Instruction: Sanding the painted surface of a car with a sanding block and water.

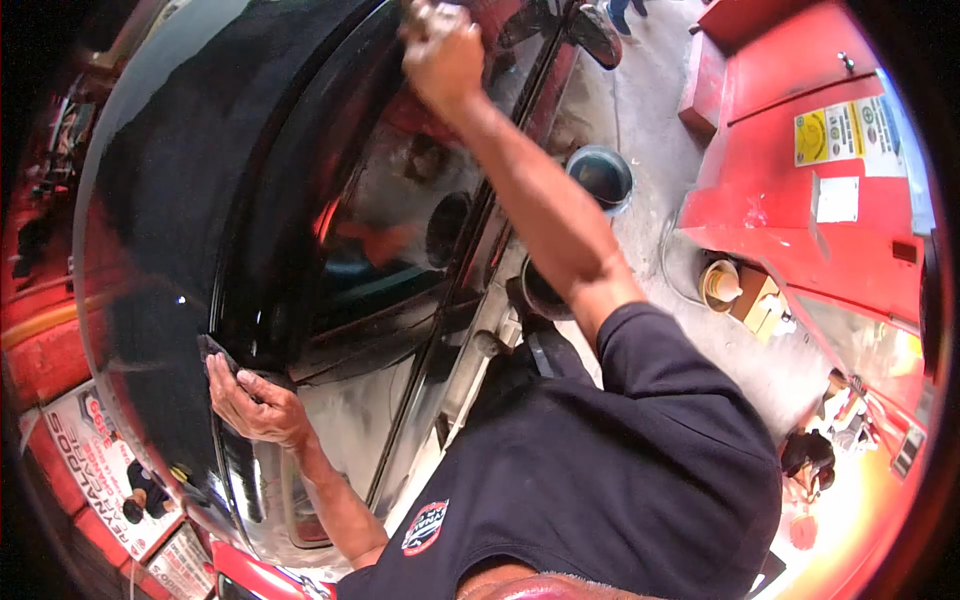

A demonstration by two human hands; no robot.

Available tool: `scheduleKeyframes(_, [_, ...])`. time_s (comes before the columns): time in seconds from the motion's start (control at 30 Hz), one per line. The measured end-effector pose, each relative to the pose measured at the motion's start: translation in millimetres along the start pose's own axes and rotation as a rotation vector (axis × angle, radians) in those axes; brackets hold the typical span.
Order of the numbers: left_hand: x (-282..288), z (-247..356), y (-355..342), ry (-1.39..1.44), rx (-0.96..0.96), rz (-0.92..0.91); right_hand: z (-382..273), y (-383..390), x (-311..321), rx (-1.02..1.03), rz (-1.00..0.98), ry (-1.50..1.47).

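A glossy black car [160, 200] fills the left and middle, its roof and side windows reflecting the room. My left hand [258, 405] rests near the roof's edge, its fingers pressed on a thin dark piece [215, 350], whose kind I cannot make out. Stretched across the car, my right arm reaches to the upper edge of the view. There my right hand [443, 60] is closed over the bodywork near the side window [385, 215]. Whatever it holds, if anything, is hidden.
A bucket [600, 178] stands on the floor beside the car, with a dark bucket [545, 290] nearer me. Along the right are red cabinets [770, 130], a cream round container [720, 285] and a cardboard box [758, 302]. Another person's shoe [596, 38] shows at the top.
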State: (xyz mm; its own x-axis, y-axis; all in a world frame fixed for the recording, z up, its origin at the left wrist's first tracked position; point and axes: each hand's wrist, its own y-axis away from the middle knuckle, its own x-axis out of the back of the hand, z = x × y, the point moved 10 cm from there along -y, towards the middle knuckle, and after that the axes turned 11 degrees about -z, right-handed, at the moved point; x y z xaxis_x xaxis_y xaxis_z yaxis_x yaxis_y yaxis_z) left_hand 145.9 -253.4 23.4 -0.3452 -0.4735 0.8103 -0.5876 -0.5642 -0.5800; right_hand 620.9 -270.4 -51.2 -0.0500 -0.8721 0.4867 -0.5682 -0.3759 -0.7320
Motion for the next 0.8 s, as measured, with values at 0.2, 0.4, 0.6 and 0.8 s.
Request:
scheduleKeyframes(0.2, [4.6,-12.2,11.2,-0.014,0.013,-0.011,-137.7,123.3,41.4,0.291,-0.205,-0.392])
scheduleKeyframes(0.4, [-0.7,-5.8,2.8,-0.014,0.013,-0.02,45.2,-2.9,3.9,-0.223,-0.005,-0.202])
scheduleKeyframes(0.6, [-0.5,-12.3,9.2,-0.029,0.045,-0.034,-113.2,103.9,41.8,0.021,-0.004,-0.381])
scheduleKeyframes(0.8, [0.6,-3.8,1.2,-0.006,0.019,-0.01,17.9,10.4,-0.5,0.045,-0.098,-0.137])
